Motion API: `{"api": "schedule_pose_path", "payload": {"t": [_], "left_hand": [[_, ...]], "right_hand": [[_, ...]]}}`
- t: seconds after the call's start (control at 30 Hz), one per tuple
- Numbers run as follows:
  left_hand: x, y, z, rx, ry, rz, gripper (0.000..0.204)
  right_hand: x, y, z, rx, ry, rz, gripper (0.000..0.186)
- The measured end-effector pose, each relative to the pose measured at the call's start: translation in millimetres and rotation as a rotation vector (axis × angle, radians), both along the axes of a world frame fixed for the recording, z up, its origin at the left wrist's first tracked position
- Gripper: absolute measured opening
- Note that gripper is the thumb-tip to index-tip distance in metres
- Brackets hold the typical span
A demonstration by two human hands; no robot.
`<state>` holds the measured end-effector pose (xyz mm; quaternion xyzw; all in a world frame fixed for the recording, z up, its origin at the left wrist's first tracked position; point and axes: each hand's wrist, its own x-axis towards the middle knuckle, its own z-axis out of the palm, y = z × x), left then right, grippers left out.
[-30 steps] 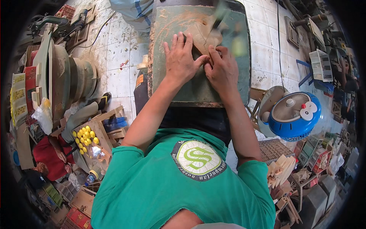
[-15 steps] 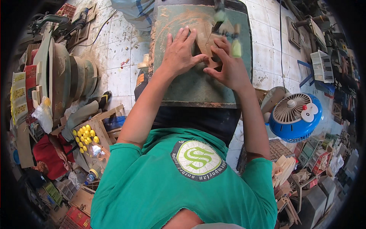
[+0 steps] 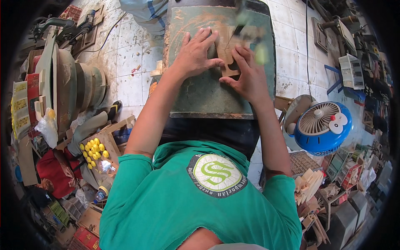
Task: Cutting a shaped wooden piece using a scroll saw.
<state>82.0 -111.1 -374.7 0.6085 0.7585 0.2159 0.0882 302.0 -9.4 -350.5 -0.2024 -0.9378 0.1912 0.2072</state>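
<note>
A thin tan wooden piece, marked with fine lines and with a dark cut-out at its right, lies on a worn green machine table. A blurred machine arm with a dark tool and pale green parts hangs over it. My left hand is spread flat at the piece's left, fingertips near its upper left edge and thumb reaching onto it. My right hand holds the piece's right and lower part, fingers bent on top and thumb at its lower edge.
A blue fan stands right of the table. At lower left, a person in red sits beside a wooden tray holding several yellow round objects. A belt machine is at upper left; crates and wood scraps line the right.
The wooden piece has turned more upright. My left hand has moved upward, and my right hand has shifted slightly, its thumb now lower and farther from its fingers.
</note>
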Motion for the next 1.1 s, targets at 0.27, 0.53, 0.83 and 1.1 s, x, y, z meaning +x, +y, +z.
{"api": "schedule_pose_path", "payload": {"t": [0.27, 0.53, 0.83, 1.1], "left_hand": [[-0.9, 2.1, 0.5, -0.021, -0.004, -0.020, 0.102], [-1.0, -1.4, -0.7, 0.009, -0.012, -0.012, 0.097], [20.0, -9.5, 8.3, -0.002, -0.117, 0.053, 0.082], [11.6, -6.1, 9.6, -0.049, -0.115, 0.002, 0.080]], "right_hand": [[0.5, -4.0, -7.9, -0.048, 0.014, -0.051, 0.092], [4.0, -4.3, -2.8, -0.050, -0.021, 0.007, 0.089], [2.1, -0.1, -10.3, 0.017, 0.039, -0.036, 0.091], [-1.3, -13.0, -9.8, -0.026, 0.001, -0.127, 0.093]]}}
